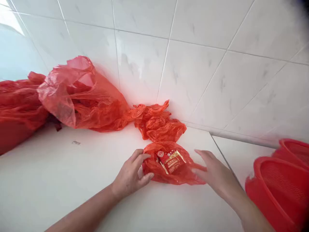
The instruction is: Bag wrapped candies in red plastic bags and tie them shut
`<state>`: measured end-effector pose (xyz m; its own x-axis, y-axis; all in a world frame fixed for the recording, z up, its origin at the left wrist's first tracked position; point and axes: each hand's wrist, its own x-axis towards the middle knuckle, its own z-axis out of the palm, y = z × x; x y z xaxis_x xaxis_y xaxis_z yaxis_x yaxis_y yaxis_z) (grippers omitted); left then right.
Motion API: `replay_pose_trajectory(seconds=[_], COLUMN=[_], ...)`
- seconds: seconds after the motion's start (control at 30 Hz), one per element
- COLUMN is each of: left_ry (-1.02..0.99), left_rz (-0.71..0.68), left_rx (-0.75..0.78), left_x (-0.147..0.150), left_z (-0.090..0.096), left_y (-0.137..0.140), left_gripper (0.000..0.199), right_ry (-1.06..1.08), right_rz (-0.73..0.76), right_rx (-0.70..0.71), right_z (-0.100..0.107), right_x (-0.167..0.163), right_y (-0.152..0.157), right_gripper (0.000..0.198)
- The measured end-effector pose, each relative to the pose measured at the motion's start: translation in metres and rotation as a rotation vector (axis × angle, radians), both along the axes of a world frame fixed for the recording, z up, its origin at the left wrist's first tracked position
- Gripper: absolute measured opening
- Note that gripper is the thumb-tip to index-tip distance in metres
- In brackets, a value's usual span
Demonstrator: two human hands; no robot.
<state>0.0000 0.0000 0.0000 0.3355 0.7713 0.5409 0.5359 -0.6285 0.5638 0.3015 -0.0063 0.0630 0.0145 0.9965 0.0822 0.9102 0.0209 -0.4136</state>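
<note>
A thin red plastic bag [154,172] lies spread on the white surface, its mouth open upwards. Inside it sits a red and gold foil packet [173,162] with printed lettering, partly covered by the bag. My left hand [131,172] is at the bag's left edge, fingers curved and thumb apart from them, fingertips touching the plastic. At the right edge, my right hand [213,172] is slightly blurred, with thumb and fingers spread around a corner of the bag but not closed on it.
Crumpled red plastic bags [160,124] lie behind, against the tiled wall [198,64]. A larger puffed red bag [96,103] and a red bundle [19,109] are at the left. Red mesh-sided plastic baskets [259,180] stand at the right, past a seam in the white tabletop [72,180].
</note>
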Motion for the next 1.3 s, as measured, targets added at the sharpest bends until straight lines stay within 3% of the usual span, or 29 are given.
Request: replay_pose_trajectory(seconds=[0.03, 0.13, 0.23, 0.33, 0.4, 0.57, 0.7, 0.8, 0.93, 1.0, 1.1, 1.17, 1.3], left_ry=[-0.032, -0.163, -0.351, -0.568, -0.668, -0.746, -0.645, -0.576, -0.507, -0.495, -0.401, -0.23, 0.071], left_rz=[0.015, 0.094, 0.228, 0.339, 0.341, 0.163, 0.134, 0.059, -0.064, -0.085, -0.023, -0.018, -0.006], left_rx=[-0.049, -0.137, -0.135, -0.071, -0.04, -0.015, -0.117, -0.173, -0.179, -0.151, 0.008, 0.139, 0.252], left_x=[0.002, 0.006, 0.003, -0.001, -0.001, 0.01, 0.02, 0.03, 0.046, 0.051, 0.052, 0.051, 0.05], left_z=[0.004, 0.021, 0.048, 0.078, 0.095, 0.122, 0.132, 0.136, 0.133, 0.13, 0.125, 0.122, 0.116], left_y=[0.003, 0.013, 0.027, 0.035, 0.036, 0.03, 0.026, 0.021, 0.013, 0.011, 0.013, 0.016, 0.022], left_gripper=[0.037, 0.024, 0.017, 0.016, 0.019, 0.04, 0.026, 0.014, 0.016, 0.022, 0.023, 0.021, 0.018], right_ry=[-0.008, 0.2, 0.798, 1.305, 1.478, 1.729, 1.705, 1.436, 1.044, 0.956, 0.952, 0.995, 1.09], right_rz=[-0.049, -0.165, -0.238, -0.138, -0.05, 0.061, 0.182, 0.254, 0.438, 0.501, 0.374, 0.288, 0.27], right_rx=[-0.026, 0.052, 0.392, 0.627, 0.604, 0.439, 0.336, 0.228, -0.05, -0.105, -0.075, -0.058, -0.074], right_z=[0.0, 0.007, 0.029, 0.052, 0.061, 0.059, 0.059, 0.064, 0.063, 0.059, 0.052, 0.049, 0.049], right_x=[0.001, 0.0, -0.005, -0.014, -0.022, -0.046, -0.062, -0.072, -0.085, -0.091, -0.094, -0.094, -0.091], right_y=[0.004, 0.018, 0.032, 0.043, 0.048, 0.056, 0.049, 0.032, 0.017, 0.019, 0.028, 0.032, 0.032], right_gripper=[0.02, 0.028, 0.024, 0.022, 0.022, 0.032, 0.043, 0.042, 0.035, 0.024, 0.04, 0.046, 0.045])
